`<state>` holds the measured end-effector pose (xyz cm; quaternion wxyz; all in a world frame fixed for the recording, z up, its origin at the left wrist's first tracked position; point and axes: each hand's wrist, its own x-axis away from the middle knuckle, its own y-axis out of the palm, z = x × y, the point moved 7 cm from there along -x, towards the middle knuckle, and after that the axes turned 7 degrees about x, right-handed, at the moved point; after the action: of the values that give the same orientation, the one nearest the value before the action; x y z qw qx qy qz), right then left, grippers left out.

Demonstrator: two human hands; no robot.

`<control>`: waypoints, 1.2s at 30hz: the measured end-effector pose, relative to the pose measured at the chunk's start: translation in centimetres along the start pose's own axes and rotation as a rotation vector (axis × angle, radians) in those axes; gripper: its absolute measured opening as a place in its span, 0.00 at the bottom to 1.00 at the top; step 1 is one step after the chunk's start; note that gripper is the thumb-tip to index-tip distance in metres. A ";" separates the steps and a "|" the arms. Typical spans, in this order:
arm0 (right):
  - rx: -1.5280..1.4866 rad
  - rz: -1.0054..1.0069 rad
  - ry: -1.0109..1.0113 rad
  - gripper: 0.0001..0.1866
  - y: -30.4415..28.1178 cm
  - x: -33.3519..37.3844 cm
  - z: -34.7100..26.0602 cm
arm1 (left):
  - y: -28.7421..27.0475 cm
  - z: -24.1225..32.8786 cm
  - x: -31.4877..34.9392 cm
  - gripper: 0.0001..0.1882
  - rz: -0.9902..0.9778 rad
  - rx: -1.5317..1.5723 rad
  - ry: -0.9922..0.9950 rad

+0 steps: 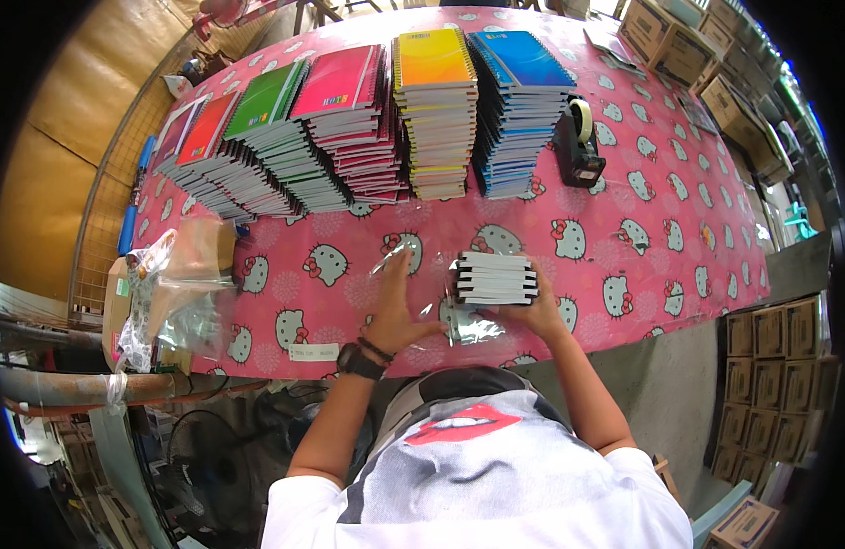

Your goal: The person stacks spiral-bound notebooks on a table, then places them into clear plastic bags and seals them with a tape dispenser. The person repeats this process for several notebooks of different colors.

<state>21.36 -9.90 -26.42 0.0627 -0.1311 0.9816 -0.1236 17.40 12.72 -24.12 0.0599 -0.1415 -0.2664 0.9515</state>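
Observation:
A small stack of spiral notebooks (497,278) stands on the table in front of me, its white page edges showing and black spines alternating at the two sides. My right hand (543,314) grips the stack's right side, thumb at the near edge. Clear plastic film (473,331), probably a bag, lies at the stack's near and left sides and shines in the light. My left hand (395,316) is left of the stack with fingers stretched and thumb apart, close to the film. Whether it touches the film I cannot tell.
Tall notebook piles line the far side: purple, red, green, pink, yellow (431,110) and blue (523,110). A black tape dispenser (580,151) stands right of them. Clear plastic bags (189,306) lie at the left edge of the pink patterned table (569,274). Cartons (775,366) are stacked at right.

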 end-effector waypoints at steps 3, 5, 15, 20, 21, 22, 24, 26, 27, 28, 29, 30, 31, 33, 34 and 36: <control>-0.058 -0.027 -0.079 0.44 2.8 -0.1 -2.7 | 2.1 0.7 -1.0 0.58 0.002 0.639 -0.036; -0.139 -0.124 -0.046 0.51 4.1 -0.9 -3.0 | 2.5 -0.1 -1.4 0.55 -0.028 0.737 -0.093; -0.012 -0.128 -0.056 0.48 6.1 -1.0 -2.7 | 3.3 -2.2 -0.4 0.44 0.036 0.644 -0.032; 0.027 -0.142 -0.096 0.44 6.6 -1.2 -0.9 | 3.9 -2.8 -0.7 0.44 0.044 0.596 0.078; 0.031 -0.145 -0.114 0.43 6.6 -1.2 -0.9 | 4.3 -3.5 -0.4 0.43 0.056 0.603 0.032; 0.012 -0.125 -0.142 0.41 6.7 -1.1 -1.4 | 4.4 -4.2 -0.4 0.43 0.072 0.606 -0.005; -0.010 -0.214 0.021 0.40 6.6 -1.3 -1.1 | 4.6 -5.3 0.0 0.42 0.072 0.602 -0.053; 0.010 -0.272 0.005 0.42 6.0 -1.7 -1.0 | 4.2 -4.4 -0.6 0.42 0.027 0.590 -0.065; 0.064 -0.287 -0.014 0.43 5.4 -2.1 -1.2 | 4.0 -4.3 -1.1 0.42 0.053 0.660 -0.109; 0.113 -0.307 -0.024 0.44 4.8 -2.5 -1.6 | 3.7 -3.9 -1.1 0.42 0.079 0.728 -0.166; 0.162 -0.323 -0.036 0.45 4.1 -3.1 -1.8 | 3.6 -3.8 -1.1 0.42 0.104 0.796 -0.220; 0.193 -0.290 -0.066 0.40 2.6 -4.2 -0.2 | 3.4 -4.3 -1.7 0.44 0.103 0.825 -0.252; 0.396 -0.182 -0.063 0.37 0.7 -5.3 1.4 | 2.4 -4.0 -2.5 0.41 0.150 0.754 -0.296; 0.808 0.041 -0.055 0.32 -2.1 -6.5 3.1 | 2.5 -4.7 -3.9 0.35 0.079 0.893 -0.475; 0.887 0.107 -0.063 0.29 -2.2 -6.6 3.7 | 2.7 -5.3 -4.2 0.33 0.049 0.888 -0.536; 1.049 0.250 -0.080 0.24 -2.5 -6.9 4.2 | 3.6 -6.4 -4.8 0.29 -0.013 0.881 -0.647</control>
<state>29.18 -11.29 -29.18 0.1715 0.0310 0.7929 -0.5838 23.70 11.91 -30.05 0.0342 0.1985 0.1517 0.9677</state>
